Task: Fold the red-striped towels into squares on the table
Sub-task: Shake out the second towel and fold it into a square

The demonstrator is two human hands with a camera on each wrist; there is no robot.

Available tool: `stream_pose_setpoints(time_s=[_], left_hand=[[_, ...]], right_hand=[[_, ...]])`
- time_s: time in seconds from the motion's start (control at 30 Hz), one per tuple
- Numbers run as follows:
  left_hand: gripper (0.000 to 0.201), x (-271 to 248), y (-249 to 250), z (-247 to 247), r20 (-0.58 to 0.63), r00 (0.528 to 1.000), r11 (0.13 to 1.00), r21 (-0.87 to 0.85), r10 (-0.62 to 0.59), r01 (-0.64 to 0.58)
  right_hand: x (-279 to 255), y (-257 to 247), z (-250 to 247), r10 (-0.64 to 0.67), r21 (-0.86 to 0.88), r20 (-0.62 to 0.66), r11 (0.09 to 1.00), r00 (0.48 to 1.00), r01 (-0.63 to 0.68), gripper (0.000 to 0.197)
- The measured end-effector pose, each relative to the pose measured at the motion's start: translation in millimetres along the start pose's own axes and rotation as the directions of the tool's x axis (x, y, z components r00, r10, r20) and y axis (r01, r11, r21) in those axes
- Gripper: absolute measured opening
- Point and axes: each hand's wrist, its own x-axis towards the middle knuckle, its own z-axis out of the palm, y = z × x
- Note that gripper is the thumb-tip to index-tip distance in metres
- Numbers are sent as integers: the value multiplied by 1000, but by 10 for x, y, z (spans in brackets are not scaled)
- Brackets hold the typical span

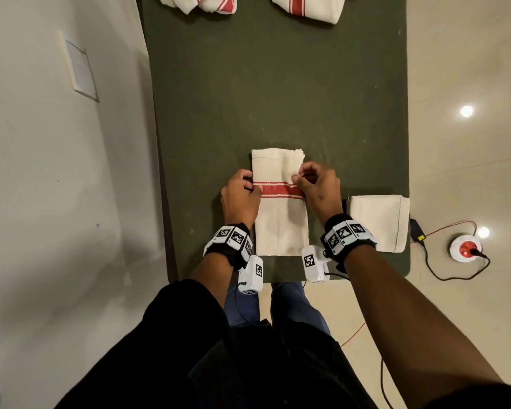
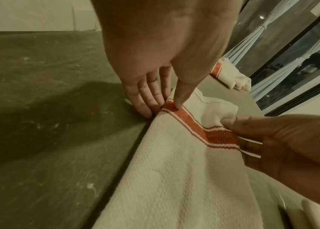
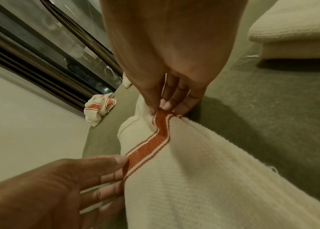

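Cream cotton towel with red stripe (image 1: 281, 225), folded to a long strip, lies near the front of the dark green bench (image 1: 278, 98). Left hand (image 1: 241, 199) and right hand (image 1: 319, 187): fingers curled, each pinching one stripe end, likely fixing the crease line for halving.

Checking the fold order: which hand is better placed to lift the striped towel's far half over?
Right, probably. The right hand pinches the cream red-striped cloth towel at its right edge, with far-side cloth bunched up there; the left hand holds the stripe's left end flat, better for anchoring.

Left hand (image 2: 155, 54) grips the towel (image 2: 174, 178) (thumb on stripe) — right hand (image 2: 292, 147) pinches it.
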Motion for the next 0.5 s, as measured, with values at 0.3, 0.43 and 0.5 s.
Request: stream_pose_setpoints(time_s=[0.3,0.43,0.5], left_hand=[[31,192,145,44,-89,989,992,-44,-120,116],[15,281,119,13,-72,990,992,17,-121,123],[11,301,99,-5,-62,994,995,34,-89,91]], right_hand=[[65,-54,77,-18,106,-6,994,1000,18,33],[154,-74,95,-40,74,-88,996,995,47,16],[220,-63,106,-23,70,-106,997,994,30,14]])
